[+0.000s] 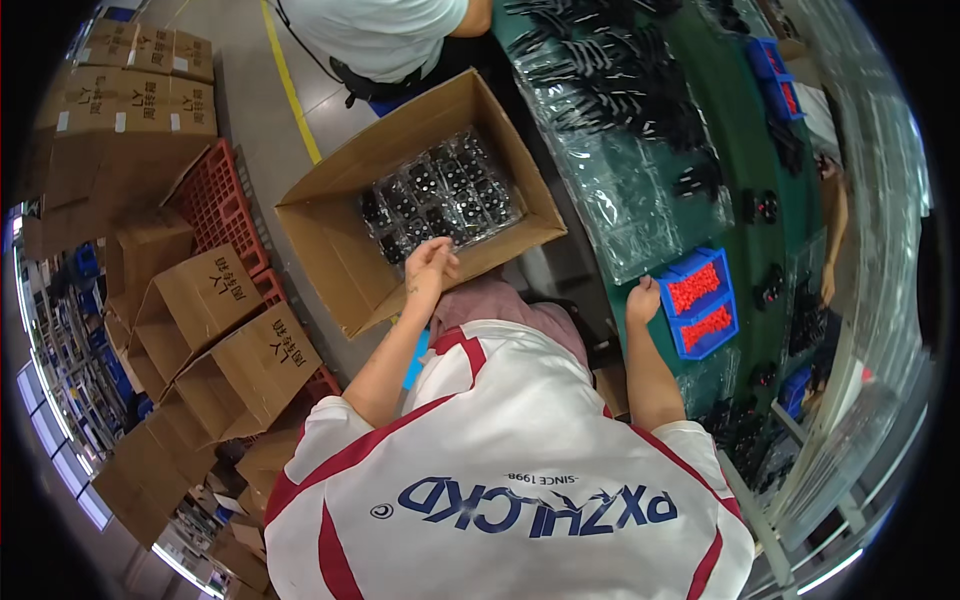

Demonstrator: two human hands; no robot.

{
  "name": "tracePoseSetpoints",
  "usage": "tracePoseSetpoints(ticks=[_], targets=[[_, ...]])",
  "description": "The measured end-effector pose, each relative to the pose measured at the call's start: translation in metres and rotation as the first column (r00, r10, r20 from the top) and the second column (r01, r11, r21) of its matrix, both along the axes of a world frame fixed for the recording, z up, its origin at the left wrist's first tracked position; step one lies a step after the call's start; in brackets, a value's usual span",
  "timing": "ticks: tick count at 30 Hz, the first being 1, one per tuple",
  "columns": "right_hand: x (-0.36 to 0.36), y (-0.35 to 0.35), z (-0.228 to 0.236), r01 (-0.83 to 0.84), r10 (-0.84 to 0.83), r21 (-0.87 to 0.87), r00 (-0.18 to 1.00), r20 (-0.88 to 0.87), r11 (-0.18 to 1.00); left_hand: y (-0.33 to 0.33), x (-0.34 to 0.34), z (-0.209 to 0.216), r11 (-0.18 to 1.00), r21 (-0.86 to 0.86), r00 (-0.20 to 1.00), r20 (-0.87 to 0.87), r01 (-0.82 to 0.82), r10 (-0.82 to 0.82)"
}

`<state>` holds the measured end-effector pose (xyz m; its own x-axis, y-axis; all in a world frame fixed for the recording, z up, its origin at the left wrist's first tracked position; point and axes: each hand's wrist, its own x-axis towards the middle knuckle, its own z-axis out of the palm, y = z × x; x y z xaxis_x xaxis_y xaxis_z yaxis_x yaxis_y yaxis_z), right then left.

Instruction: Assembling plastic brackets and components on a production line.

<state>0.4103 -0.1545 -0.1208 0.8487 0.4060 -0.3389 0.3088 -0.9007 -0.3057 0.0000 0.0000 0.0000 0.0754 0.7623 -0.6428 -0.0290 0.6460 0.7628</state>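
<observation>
My left hand hovers with loosely curled, empty fingers over the open brown cardboard box of bagged black parts; my right hand, fingers released, rests beside the blue bin on the green desk.

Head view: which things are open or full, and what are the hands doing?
Big cardboard box: open, flaps up, tilted.
Bagged black parts: lying inside the box.
Blue bins: open, filled with red parts.
Left hand: fingers curled at the box's rim.
Right hand: resting on the green table edge beside the bins.
</observation>
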Motion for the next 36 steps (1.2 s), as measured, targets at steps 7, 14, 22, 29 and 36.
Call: tracePoseSetpoints(ticks=[7, 14, 22, 29, 36], targets=[[-0.016, -0.003, -0.022, -0.035, -0.011, 0.123, 0.935, 0.354, 0.992, -0.024, -0.035, -0.042, 0.993, 0.101, 0.967, -0.24, -0.065, 0.088], [-0.019, -0.008, 0.006, -0.292, 0.258, 0.081, 0.923, 0.284, 0.953, -0.048, -0.034, -0.075, 0.901, -0.166, 0.741, -0.519, 0.402, -0.426], [-0.014, -0.031, 0.03, -0.467, 0.438, 0.115, 0.874, 0.21, 0.877, -0.062, -0.042, -0.096, 0.896, -0.114, 0.645, -0.656, 0.43, -0.393], [-0.005, -0.035, 0.05, -0.524, 0.526, 0.141, 0.85, 0.02, 0.84, -0.08, -0.016, -0.094, 0.825, -0.176, 0.288, -0.881, 0.537, -0.376], [0.017, -0.067, 0.02, -0.534, 0.544, 0.107, 0.816, -0.196, 0.839, -0.128, 0.012, -0.08, 0.733, -0.003, 0.122, -0.986, 0.68, -0.117]])
